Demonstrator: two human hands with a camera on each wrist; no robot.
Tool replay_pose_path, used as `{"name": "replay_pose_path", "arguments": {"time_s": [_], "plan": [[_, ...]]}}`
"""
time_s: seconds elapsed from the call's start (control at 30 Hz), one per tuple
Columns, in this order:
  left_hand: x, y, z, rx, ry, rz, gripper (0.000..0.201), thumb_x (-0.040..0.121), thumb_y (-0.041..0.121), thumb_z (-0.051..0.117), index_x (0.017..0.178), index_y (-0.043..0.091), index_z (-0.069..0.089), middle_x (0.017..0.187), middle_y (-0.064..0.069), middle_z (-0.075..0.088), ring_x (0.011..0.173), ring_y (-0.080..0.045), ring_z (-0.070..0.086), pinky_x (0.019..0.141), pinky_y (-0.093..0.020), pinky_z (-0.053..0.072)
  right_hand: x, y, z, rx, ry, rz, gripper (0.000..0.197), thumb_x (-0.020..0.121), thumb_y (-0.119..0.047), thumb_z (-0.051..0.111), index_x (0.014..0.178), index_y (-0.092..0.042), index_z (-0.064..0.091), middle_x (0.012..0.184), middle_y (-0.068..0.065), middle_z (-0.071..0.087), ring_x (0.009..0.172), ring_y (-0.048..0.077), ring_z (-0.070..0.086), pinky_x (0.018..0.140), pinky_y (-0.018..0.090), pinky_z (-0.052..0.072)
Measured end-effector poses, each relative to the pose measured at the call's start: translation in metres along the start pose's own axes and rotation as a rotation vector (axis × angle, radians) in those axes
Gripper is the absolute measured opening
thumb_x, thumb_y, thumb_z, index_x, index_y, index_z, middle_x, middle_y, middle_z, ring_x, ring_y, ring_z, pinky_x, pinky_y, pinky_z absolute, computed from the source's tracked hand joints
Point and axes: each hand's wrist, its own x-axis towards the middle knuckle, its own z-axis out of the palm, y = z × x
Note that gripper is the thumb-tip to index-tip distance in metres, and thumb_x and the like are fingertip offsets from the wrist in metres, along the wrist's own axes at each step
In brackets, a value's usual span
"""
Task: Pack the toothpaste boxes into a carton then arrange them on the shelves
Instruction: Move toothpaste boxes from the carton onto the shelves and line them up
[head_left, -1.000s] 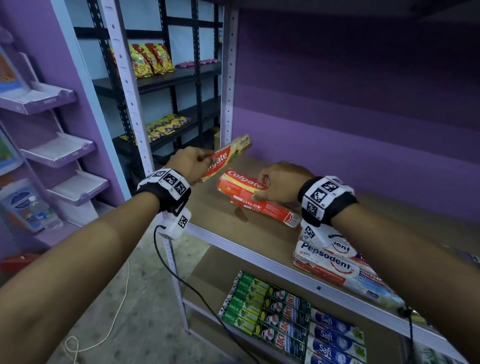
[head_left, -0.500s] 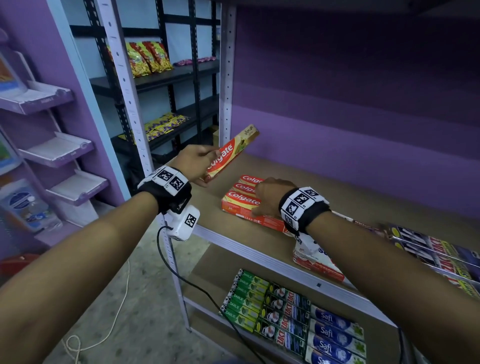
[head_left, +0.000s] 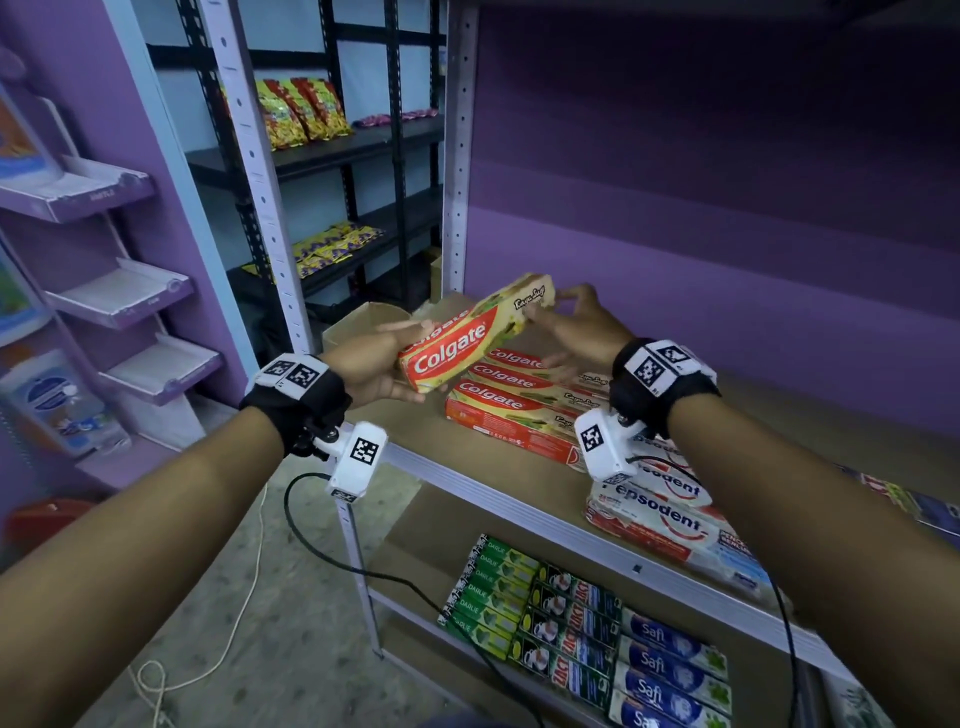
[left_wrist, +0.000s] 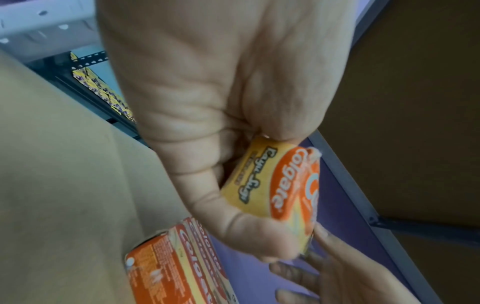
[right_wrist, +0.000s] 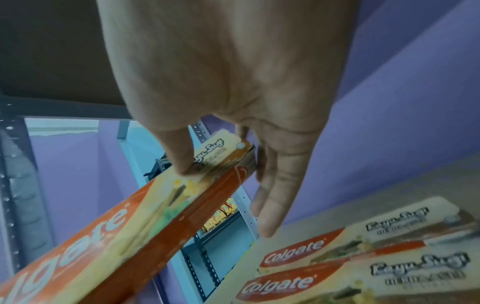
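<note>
box in hand (head_left: 470, 340): now held at both ends, tilted above the shelf (head_left: 332, 452) — left hand (head_left: 374, 371) clamped on the near end, right hand (head_left: 582, 325) pinching the far end, having been lifted off the stack (head_left: 519, 402).
meaning: probably about to be laid on that stack — shelving stage.

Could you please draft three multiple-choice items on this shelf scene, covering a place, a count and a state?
1. Where do the Darlie boxes lie?
A. lower shelf
B. floor
C. black rack

2. How many Colgate boxes lie flat on the shelf board?
A. one
B. three
C. six

3. How is the raised Colgate box held?
A. left hand only
B. both hands
C. by neither hand

Answers: 1 A, they sit below the board; 2 B, three logos side by side; 3 B, left hand grips one end, right hand pinches the other.
</note>
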Motion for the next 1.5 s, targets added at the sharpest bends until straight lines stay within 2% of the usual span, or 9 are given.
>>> {"name": "replay_pose_path", "arguments": {"time_s": [0.13, 0.27, 0.43, 0.7, 0.97, 1.1, 1.2, 1.3, 1.5], "plan": [[-0.004, -0.009, 0.007, -0.018, -0.068, -0.039, 0.038, 0.102, 0.040, 0.044, 0.127, 0.013, 0.055, 0.094, -0.015, 0.071, 0.071, -0.024, 0.066, 0.048, -0.024, 0.052, -0.012, -0.004, -0.008, -0.099, -0.050, -0.165, 0.077, 0.082, -0.033, 0.076, 0.136, -0.043, 0.022, 0.131, 0.007, 0.049, 0.103, 0.025, 0.065, 0.081, 0.045, 0.061], [-0.005, -0.014, -0.001, -0.032, -0.134, -0.111, 0.057, 0.100, 0.044, 0.046, 0.140, 0.002, 0.046, 0.129, -0.031, 0.058, 0.061, -0.020, 0.060, 0.045, -0.021, 0.048, -0.027, 0.004, -0.015, -0.641, -0.135, -0.301, 0.078, 0.066, -0.031, 0.088, 0.128, -0.043, 0.043, 0.123, 0.001, 0.038, 0.100, 0.014, 0.053, 0.088, 0.034, 0.052], [-0.005, -0.020, -0.009, 0.076, -0.131, -0.230, 0.068, 0.092, 0.063, 0.048, 0.125, 0.006, 0.063, 0.114, -0.020, 0.070, 0.072, -0.024, 0.073, 0.048, -0.023, 0.057, -0.055, 0.018, -0.011, -0.992, -0.086, -0.354, 0.058, 0.062, -0.056, 0.082, 0.110, -0.041, 0.055, 0.114, -0.010, 0.048, 0.096, 0.014, 0.053, 0.084, 0.037, 0.051], [0.007, -0.040, 0.001, 0.448, -0.053, -0.242, 0.041, 0.085, 0.051, 0.069, 0.106, 0.017, 0.061, 0.079, -0.005, 0.068, 0.057, -0.014, 0.059, 0.049, -0.022, 0.049, -0.075, 0.045, 0.011, -1.051, -0.275, -0.228, 0.052, 0.066, -0.071, 0.072, 0.099, -0.035, 0.056, 0.088, -0.013, 0.061, 0.078, 0.008, 0.057, 0.060, 0.027, 0.042], [0.014, -0.058, 0.014, 0.764, 0.041, -0.123, 0.044, 0.084, 0.057, 0.067, 0.111, 0.023, 0.059, 0.088, 0.000, 0.066, 0.072, -0.016, 0.060, 0.061, -0.025, 0.051, -0.074, 0.053, 0.014, -1.073, -0.400, -0.141, 0.053, 0.066, -0.069, 0.074, 0.097, -0.028, 0.061, 0.094, -0.006, 0.067, 0.085, 0.014, 0.063, 0.072, 0.032, 0.054], [0.016, -0.063, 0.015, 0.784, 0.071, -0.094, 0.046, 0.084, 0.055, 0.069, 0.109, 0.017, 0.062, 0.081, 0.001, 0.066, 0.068, -0.014, 0.059, 0.058, -0.024, 0.049, -0.043, 0.044, -0.003, -0.890, -0.273, -0.125, 0.047, 0.071, -0.075, 0.064, 0.083, -0.031, 0.069, 0.082, -0.013, 0.070, 0.079, 0.008, 0.066, 0.065, 0.027, 0.051], [0.016, -0.066, 0.015, 0.757, 0.088, -0.082, 0.048, 0.082, 0.055, 0.070, 0.109, 0.017, 0.061, 0.084, 0.001, 0.066, 0.068, -0.013, 0.059, 0.058, -0.025, 0.047, -0.003, 0.046, -0.014, -0.826, -0.095, -0.133, 0.034, 0.089, -0.057, 0.059, 0.109, -0.030, 0.063, 0.117, -0.005, 0.064, 0.098, 0.013, 0.060, 0.074, 0.029, 0.047], [0.015, -0.070, 0.015, 0.724, 0.109, -0.071, 0.049, 0.080, 0.055, 0.072, 0.112, 0.020, 0.059, 0.092, 0.003, 0.067, 0.070, -0.011, 0.061, 0.059, -0.025, 0.047, 0.022, 0.059, -0.015, -0.938, -0.118, -0.015, 0.065, 0.096, -0.046, 0.055, 0.150, -0.017, 0.034, 0.153, 0.009, 0.041, 0.134, 0.028, 0.045, 0.106, 0.036, 0.041], [0.014, -0.074, 0.015, 0.710, 0.139, -0.054, 0.046, 0.080, 0.055, 0.073, 0.113, 0.027, 0.055, 0.096, 0.010, 0.065, 0.074, -0.008, 0.063, 0.055, -0.022, 0.048, 0.028, 0.066, -0.012, -0.933, -0.207, 0.021, 0.067, 0.096, -0.041, 0.055, 0.155, -0.024, 0.028, 0.157, 0.004, 0.035, 0.141, 0.024, 0.038, 0.113, 0.033, 0.031]]}}
